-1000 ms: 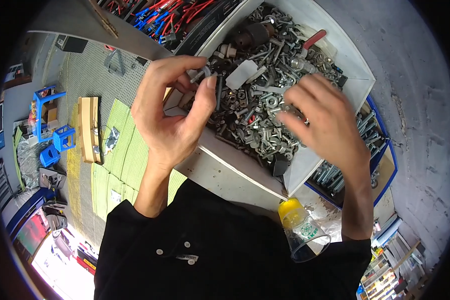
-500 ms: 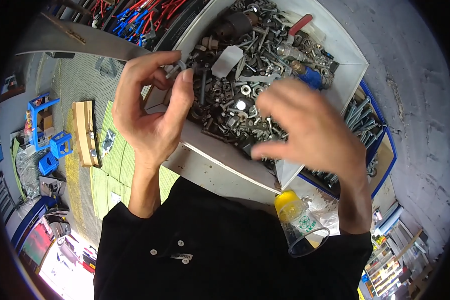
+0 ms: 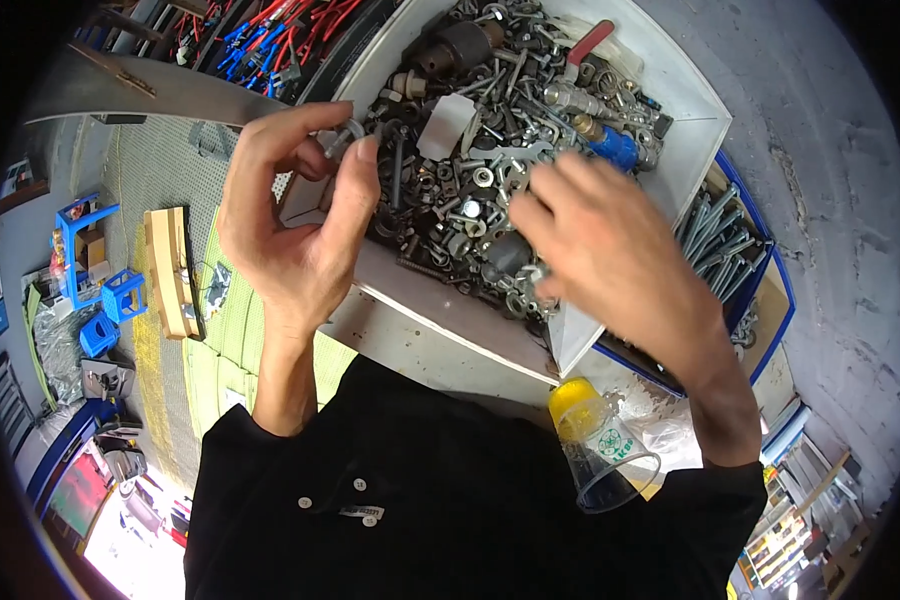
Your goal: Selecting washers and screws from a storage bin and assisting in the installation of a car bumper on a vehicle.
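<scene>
A white tray (image 3: 695, 115) holds a heap of several bolts, nuts and washers (image 3: 470, 190). My left hand (image 3: 295, 215) is raised at the tray's left edge, its thumb and fingers pinched on a small grey metal part (image 3: 348, 135). My right hand (image 3: 610, 260) reaches into the tray's near right side, fingers curled down among the nuts; whether it grips one is hidden. A red-handled valve (image 3: 588, 45) and a blue fitting (image 3: 618, 148) lie at the tray's far side.
A blue bin of long bolts (image 3: 725, 235) sits right of the tray. A clear cup with a yellow lid (image 3: 595, 445) stands near my chest. Red and blue pliers (image 3: 260, 40) hang at the top left. Blue stools (image 3: 110, 295) and wooden planks (image 3: 170, 270) are on the floor at left.
My left hand has stayed at the tray's left edge with the small part. My right hand lifted off the heap, then went back down into the near right side.
</scene>
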Demonstrator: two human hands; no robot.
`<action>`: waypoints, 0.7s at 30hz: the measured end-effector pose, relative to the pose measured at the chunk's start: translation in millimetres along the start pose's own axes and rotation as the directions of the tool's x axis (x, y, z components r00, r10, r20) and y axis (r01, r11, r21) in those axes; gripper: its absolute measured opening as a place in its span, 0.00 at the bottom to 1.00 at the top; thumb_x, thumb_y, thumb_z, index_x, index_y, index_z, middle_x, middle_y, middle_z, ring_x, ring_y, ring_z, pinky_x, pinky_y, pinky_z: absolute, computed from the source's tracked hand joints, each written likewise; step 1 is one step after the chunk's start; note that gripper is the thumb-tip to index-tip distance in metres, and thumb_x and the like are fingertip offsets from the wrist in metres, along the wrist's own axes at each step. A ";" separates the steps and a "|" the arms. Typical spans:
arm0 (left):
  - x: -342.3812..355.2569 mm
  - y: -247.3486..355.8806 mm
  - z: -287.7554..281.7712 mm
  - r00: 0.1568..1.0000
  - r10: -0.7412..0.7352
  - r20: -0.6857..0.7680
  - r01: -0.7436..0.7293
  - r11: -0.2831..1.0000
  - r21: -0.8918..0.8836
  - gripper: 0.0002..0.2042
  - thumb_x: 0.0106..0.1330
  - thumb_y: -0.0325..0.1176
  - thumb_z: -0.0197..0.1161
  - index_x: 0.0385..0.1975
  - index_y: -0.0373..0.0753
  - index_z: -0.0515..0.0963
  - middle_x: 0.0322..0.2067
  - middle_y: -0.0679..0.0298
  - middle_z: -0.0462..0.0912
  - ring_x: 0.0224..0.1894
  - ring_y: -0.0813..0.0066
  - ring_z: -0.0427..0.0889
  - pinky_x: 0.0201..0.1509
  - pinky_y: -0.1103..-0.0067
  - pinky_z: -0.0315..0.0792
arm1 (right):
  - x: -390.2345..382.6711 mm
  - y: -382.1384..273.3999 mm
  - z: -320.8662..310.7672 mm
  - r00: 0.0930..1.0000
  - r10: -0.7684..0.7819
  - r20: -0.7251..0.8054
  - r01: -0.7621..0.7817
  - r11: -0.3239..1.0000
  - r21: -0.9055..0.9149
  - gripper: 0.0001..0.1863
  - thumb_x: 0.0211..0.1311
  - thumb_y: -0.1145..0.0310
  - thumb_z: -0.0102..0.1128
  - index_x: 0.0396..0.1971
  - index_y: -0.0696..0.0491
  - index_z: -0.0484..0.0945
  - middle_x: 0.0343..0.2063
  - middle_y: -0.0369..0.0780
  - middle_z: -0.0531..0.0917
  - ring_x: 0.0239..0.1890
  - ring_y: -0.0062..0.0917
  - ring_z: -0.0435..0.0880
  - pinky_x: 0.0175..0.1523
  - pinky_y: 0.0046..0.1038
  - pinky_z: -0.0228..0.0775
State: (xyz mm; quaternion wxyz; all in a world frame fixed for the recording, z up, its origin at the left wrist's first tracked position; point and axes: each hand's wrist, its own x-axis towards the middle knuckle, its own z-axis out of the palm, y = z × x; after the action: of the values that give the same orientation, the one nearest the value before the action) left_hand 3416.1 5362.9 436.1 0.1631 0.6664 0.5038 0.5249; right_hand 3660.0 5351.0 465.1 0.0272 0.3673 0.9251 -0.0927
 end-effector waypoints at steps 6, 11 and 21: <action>-0.2 -2.5 -3.1 1.000 0.003 -0.013 -0.003 1.000 0.002 0.11 0.57 0.23 0.72 0.39 0.32 0.83 0.31 0.65 0.81 0.28 0.82 0.73 0.33 0.84 0.69 | 7.0 16.2 -20.2 0.988 0.059 -0.144 -0.050 0.997 0.065 0.31 0.35 0.62 0.81 0.41 0.57 0.76 0.40 0.40 0.74 0.46 0.30 0.74 0.52 0.32 0.74; -2.1 -2.8 -1.1 1.000 0.021 -0.003 -0.021 1.000 0.003 0.11 0.57 0.22 0.72 0.39 0.32 0.83 0.32 0.65 0.81 0.28 0.83 0.72 0.34 0.84 0.69 | 1.9 -0.9 -0.7 0.999 0.051 0.016 -0.050 0.997 -0.053 0.31 0.39 0.69 0.80 0.47 0.60 0.79 0.42 0.42 0.78 0.50 0.31 0.78 0.59 0.31 0.77; -0.4 -0.6 -2.1 1.000 0.006 0.011 -0.006 1.000 0.013 0.11 0.57 0.22 0.72 0.40 0.32 0.83 0.31 0.66 0.80 0.28 0.82 0.72 0.34 0.84 0.69 | 7.0 8.1 -4.5 0.998 0.052 -0.038 -0.053 0.998 -0.021 0.31 0.38 0.62 0.82 0.42 0.56 0.75 0.43 0.41 0.72 0.49 0.31 0.74 0.56 0.32 0.74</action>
State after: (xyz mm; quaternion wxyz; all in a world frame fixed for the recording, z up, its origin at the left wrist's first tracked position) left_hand 3414.0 5362.2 436.3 0.1600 0.6718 0.5042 0.5185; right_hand 3660.5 5362.3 467.5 0.0165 0.3929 0.9164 -0.0751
